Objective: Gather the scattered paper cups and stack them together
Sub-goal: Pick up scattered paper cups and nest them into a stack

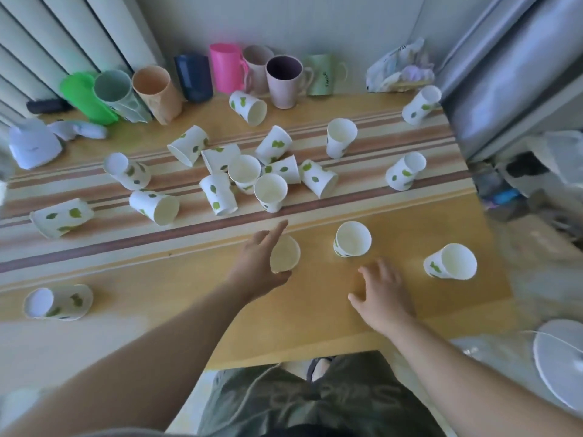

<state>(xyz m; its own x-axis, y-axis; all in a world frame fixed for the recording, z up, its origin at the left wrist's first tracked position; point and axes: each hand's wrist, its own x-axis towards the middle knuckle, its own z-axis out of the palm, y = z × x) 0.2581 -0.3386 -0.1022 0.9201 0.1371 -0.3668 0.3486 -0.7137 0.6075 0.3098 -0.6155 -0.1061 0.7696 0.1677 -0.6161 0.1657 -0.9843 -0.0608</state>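
Note:
Several white paper cups with green leaf prints lie scattered over the table (195, 298), some upright, some on their sides. My left hand (258, 263) wraps around one upright cup (285, 255) near the front middle. My right hand (383, 291) hovers over the bare tabletop with its fingers spread and holds nothing. An upright cup (352, 238) stands just beyond it, and another upright cup (451, 261) stands to its right. A dense cluster of cups (252, 175) sits mid-table. A cup on its side (58, 301) lies at the front left.
Coloured plastic mugs (225, 69) line the back wall. A plastic bag (399, 67) sits at the back right, and a white object (31, 143) at the far left. The table's right edge drops to a cluttered floor with a white fan base (560, 364).

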